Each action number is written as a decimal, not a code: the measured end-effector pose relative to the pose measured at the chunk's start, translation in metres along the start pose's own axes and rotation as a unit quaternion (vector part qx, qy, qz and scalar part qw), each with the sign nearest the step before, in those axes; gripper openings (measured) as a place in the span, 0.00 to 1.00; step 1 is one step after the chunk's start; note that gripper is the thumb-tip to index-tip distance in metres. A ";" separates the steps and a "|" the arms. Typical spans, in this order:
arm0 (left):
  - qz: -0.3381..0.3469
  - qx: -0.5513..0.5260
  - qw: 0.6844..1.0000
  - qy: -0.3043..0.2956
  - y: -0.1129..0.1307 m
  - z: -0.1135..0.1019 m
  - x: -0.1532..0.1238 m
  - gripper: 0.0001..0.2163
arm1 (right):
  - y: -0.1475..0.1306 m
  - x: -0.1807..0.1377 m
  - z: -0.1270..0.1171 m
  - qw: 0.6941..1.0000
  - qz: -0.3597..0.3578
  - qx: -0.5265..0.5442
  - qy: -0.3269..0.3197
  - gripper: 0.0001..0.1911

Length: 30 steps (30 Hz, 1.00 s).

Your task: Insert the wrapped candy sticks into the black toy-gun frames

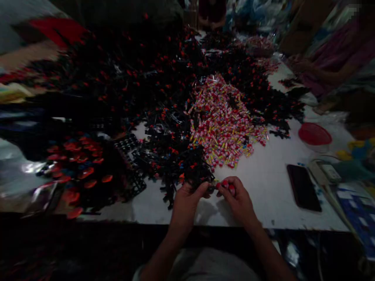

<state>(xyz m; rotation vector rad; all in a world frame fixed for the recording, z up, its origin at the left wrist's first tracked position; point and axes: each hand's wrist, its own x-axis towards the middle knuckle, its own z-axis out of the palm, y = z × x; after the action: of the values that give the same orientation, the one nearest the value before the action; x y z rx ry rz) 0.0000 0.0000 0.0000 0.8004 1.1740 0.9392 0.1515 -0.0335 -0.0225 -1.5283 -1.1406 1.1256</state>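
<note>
My left hand [187, 197] is closed around a small black plastic piece at the near edge of the big black pile [164, 152]. My right hand [234, 195] is pinched closed, holding small red-and-white wrapped candies against that piece. Both hands meet just above the white table [263, 183], near its front edge. A heap of the same wrapped candies [224, 121] lies just beyond my hands, right of centre. What exactly sits between my fingertips is too dark to make out.
Black pieces with red tips cover the table's left and far side. Finished red-topped items [82, 168] are stacked at the left. A dark phone [303, 187] and a red bowl [315, 134] lie to the right. Another person's arm [316, 72] rests at the far right.
</note>
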 end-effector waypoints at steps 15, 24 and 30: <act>-0.002 -0.010 0.998 0.060 -0.001 0.003 0.001 0.12 | 0.007 0.002 0.011 0.996 -0.063 -0.065 0.020 0.07; 0.021 -0.024 0.995 0.098 -0.010 0.007 0.009 0.12 | 0.024 0.009 0.013 0.957 -0.259 -0.128 0.014 0.10; -0.003 -0.084 0.992 0.095 -0.007 0.014 0.002 0.11 | 0.029 0.005 0.020 0.912 -0.335 -0.218 0.091 0.08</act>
<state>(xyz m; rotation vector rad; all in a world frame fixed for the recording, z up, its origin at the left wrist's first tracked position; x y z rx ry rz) 0.0156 -0.0012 -0.0042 0.5806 1.2403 1.1118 0.1371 -0.0313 -0.0554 -1.3431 -1.6819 0.2653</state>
